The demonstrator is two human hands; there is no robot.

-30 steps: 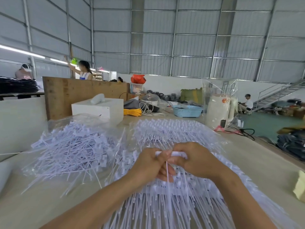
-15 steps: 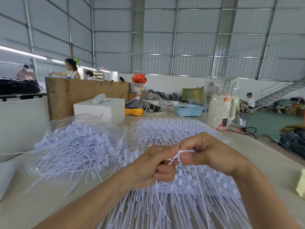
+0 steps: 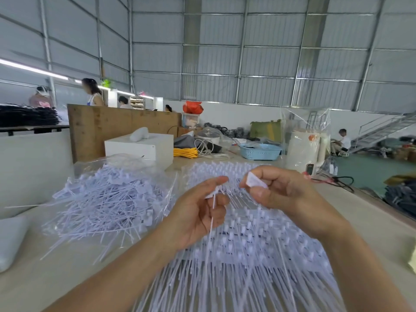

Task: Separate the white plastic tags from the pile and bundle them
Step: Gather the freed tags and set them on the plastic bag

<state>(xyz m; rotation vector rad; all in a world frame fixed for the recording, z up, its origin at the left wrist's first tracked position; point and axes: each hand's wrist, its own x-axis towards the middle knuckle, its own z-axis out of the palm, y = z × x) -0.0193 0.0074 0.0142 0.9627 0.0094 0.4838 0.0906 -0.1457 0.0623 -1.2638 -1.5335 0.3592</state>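
Observation:
A large sheet of joined white plastic tags (image 3: 247,251) lies on the table in front of me, its thin tails pointing toward me. My left hand (image 3: 198,212) pinches one separated white tag (image 3: 212,206) by its head, the tail hanging down over the palm. My right hand (image 3: 276,190) is raised just to the right, a small gap between the hands, and pinches a small white tag piece (image 3: 253,181) between thumb and fingers. A loose pile of separated tags (image 3: 108,199) lies on clear plastic at the left.
A white box (image 3: 144,147) stands behind the loose pile. A blue basket (image 3: 261,152), yellow cord (image 3: 185,152) and a wrapped white roll (image 3: 304,149) sit at the table's far end. A white pouch (image 3: 11,239) lies at the left edge. Other people work behind a wooden board (image 3: 117,127).
My hands rose from the tag sheet and pulled apart. The tag they held together has split: its stem is in my left hand, a small piece in my right.

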